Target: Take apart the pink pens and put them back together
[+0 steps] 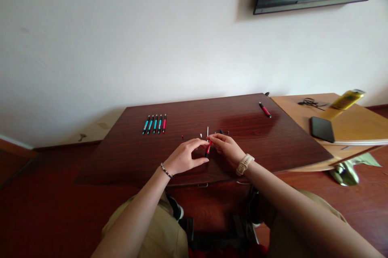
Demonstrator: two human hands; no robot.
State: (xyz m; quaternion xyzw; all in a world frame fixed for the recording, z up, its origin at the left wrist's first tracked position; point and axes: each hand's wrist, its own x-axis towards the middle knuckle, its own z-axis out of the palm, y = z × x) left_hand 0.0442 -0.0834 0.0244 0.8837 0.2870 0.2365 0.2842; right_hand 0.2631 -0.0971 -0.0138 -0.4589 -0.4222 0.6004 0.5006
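Observation:
My left hand holds a red pen barrel with a black grip between thumb and forefinger, the thumb at its near end. From the other side, the fingers of my right hand are pinched together at the barrel's far end. What exactly they grip there is too small to make out. Just beyond the fingers lies a thin pale pen refill. Around it on the dark table are a small white piece, a black piece partly behind my right hand, and a tiny red piece.
Several pens, turquoise and one red, stand in a row at the left of the table. Another red pen lies at the far right. A lighter side table bears a phone, a cable and a yellow can.

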